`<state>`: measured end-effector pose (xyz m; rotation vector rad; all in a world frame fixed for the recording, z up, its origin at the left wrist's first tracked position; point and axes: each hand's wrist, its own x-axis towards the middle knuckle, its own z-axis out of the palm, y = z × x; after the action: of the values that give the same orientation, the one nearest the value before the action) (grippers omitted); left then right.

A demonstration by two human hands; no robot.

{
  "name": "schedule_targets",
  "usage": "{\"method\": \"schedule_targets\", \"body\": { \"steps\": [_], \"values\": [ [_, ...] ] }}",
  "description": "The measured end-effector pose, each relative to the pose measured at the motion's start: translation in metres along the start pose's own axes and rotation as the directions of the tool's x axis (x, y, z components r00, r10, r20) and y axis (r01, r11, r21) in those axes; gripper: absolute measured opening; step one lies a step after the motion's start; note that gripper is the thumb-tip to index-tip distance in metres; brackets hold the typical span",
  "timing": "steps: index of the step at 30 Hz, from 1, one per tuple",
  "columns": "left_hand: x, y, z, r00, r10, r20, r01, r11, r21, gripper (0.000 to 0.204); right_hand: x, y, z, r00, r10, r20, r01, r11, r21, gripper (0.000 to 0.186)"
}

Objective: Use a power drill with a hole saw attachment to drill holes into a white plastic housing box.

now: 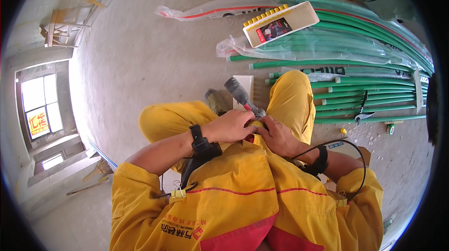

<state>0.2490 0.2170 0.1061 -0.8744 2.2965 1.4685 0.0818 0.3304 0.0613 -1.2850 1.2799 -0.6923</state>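
My left hand (230,126) and my right hand (279,137) meet in front of my lap, between my bent knees. The fingers of both are closed and pressed together around one spot. A bit of yellow (256,123) shows between the fingertips, but I cannot make out whether it is a small part or cloth. Just beyond the fingers lies a dusty dark grey, elongated thing (240,93) with a red patch at its near end; its kind is unclear. An olive-brown shoe (216,101) rests left of it.
Green pipes (374,89), some in clear plastic sleeves, cover the floor at right. On them sits a white box (301,15) with yellow caps (265,14) along its edge. A pipe cutter (362,114) lies on the lower pipes. A carton (348,150) stands beside my right arm.
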Motion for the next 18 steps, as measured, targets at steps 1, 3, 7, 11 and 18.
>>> {"method": "schedule_targets", "body": {
  "steps": [1,3,7,11,18],
  "values": [
    [0.000,-0.001,0.002,1.000,0.018,0.006,-0.018,1.000,0.025,0.026,0.000,0.000,0.001,1.000,0.003,0.004,-0.003,1.000,0.003,0.026],
    [-0.002,0.001,0.004,1.000,0.013,0.000,-0.013,0.999,0.030,0.026,-0.002,-0.002,0.003,1.000,-0.021,-0.020,0.021,1.000,-0.020,0.024],
    [-0.001,0.006,0.005,0.999,-0.032,0.030,0.031,0.999,0.039,0.026,-0.002,-0.003,0.004,1.000,0.013,-0.023,-0.015,0.996,-0.090,0.025],
    [0.000,0.004,0.006,1.000,-0.009,0.016,0.009,1.000,0.004,0.025,-0.001,-0.006,0.000,0.999,0.050,-0.002,-0.050,0.996,-0.067,0.026],
    [0.020,-0.015,-0.029,0.979,-0.201,0.045,0.205,0.938,-0.281,0.026,0.040,0.016,-0.059,0.870,0.122,0.478,-0.425,0.676,0.602,0.043]
  ]
}}
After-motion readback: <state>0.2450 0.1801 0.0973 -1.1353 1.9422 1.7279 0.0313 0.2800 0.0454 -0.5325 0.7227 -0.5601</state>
